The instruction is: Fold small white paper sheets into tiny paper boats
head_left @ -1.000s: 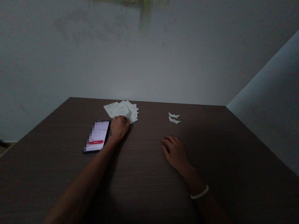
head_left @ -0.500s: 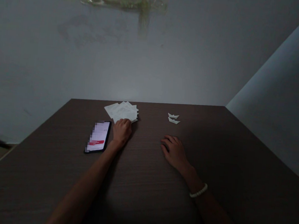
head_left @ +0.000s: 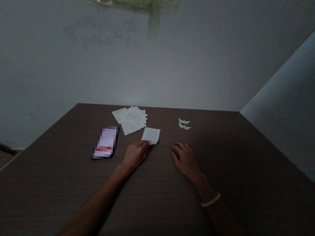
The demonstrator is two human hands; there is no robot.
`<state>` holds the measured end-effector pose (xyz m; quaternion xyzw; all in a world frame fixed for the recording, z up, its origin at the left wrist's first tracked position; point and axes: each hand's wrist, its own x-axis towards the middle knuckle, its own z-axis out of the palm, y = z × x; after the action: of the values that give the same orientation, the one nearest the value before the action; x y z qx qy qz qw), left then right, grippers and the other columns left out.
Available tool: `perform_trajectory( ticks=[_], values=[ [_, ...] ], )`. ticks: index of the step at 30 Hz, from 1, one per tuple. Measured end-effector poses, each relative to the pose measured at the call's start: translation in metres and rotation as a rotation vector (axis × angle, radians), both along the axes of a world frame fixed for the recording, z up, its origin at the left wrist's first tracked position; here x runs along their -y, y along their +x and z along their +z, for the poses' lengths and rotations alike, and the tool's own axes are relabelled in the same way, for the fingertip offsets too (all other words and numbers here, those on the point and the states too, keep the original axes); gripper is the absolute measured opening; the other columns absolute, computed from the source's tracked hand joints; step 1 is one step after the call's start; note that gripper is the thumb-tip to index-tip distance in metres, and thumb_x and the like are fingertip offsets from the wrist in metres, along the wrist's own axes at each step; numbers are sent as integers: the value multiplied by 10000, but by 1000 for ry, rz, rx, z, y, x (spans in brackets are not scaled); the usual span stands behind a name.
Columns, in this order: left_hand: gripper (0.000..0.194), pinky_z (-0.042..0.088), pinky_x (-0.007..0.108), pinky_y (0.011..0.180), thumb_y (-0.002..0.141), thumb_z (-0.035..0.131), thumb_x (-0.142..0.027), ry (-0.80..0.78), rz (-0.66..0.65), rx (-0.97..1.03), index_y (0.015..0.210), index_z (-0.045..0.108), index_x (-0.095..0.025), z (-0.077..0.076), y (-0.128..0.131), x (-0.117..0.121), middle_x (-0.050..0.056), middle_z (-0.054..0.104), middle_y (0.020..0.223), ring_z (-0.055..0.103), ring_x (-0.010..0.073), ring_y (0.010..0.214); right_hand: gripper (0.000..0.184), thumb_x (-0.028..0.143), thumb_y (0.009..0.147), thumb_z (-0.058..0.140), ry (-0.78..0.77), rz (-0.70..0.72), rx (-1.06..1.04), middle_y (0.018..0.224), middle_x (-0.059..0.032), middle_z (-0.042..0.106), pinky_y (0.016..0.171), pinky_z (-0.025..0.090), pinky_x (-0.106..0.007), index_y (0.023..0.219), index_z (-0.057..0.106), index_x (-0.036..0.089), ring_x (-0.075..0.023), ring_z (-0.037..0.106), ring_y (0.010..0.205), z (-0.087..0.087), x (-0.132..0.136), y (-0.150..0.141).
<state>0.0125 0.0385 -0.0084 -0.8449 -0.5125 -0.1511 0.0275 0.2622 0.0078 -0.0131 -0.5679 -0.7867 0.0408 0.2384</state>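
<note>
My left hand (head_left: 136, 154) is closed on the near corner of a small white sheet of paper (head_left: 150, 135) that has faint lines of writing on it. Behind that hand, a fanned pile of similar paper sheets (head_left: 131, 120) lies toward the back of the table. My right hand (head_left: 184, 159) rests on the tabletop with its fingers loosely spread and nothing in them; a pale beaded bracelet circles the wrist. Beyond it sit two small folded paper boats (head_left: 184, 124), one just behind the other.
A phone (head_left: 105, 143) with its screen lit lies left of my left hand. The dark wooden table (head_left: 151, 191) meets a grey wall (head_left: 206, 63) at its back edge, and another wall slants along the right side. Clear tape sticks to the wall above.
From the pile, my left hand has come nearer and to the right, bringing one sheet of paper with it. My right hand stays in about the same place.
</note>
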Motion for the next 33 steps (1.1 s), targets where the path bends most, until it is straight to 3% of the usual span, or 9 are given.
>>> perform_trajectory(
  ticks=[8,15,25,29,33],
  values=[
    [201,537,271,752,943,464,-195,50,-138,86,992,659,-188,-5,4,24,89,708,1047,676,193,884,227,261,921,525,4,-7,-41,1208,-84,632,969,418,-411,1078,683,218,-240,527,1127,1,-1,-1],
    [235,566,264,713,965,431,-224,203,-252,164,1002,654,-161,-7,10,43,107,716,1003,693,182,840,201,261,930,521,22,2,-222,1013,-65,695,909,444,-364,905,711,203,-213,586,969,3,-1,-6],
    [232,555,241,654,976,425,-224,324,-399,41,1005,648,-166,-1,15,52,90,718,977,687,163,801,258,281,939,496,-12,15,-400,899,-53,724,827,454,-330,805,701,199,-192,614,851,8,-2,-16],
    [244,560,265,659,983,390,-150,389,-536,-45,969,634,-137,6,17,54,94,710,980,672,161,791,217,296,903,539,-23,-26,-469,860,-55,727,800,470,-339,805,707,200,-201,619,822,9,-1,-18],
    [230,560,281,651,975,387,-101,441,-589,-52,964,616,-111,9,19,54,109,699,974,671,168,790,173,290,863,581,-60,-36,-544,868,-57,731,780,495,-334,832,722,194,-202,648,819,7,-1,-18]
  ],
)
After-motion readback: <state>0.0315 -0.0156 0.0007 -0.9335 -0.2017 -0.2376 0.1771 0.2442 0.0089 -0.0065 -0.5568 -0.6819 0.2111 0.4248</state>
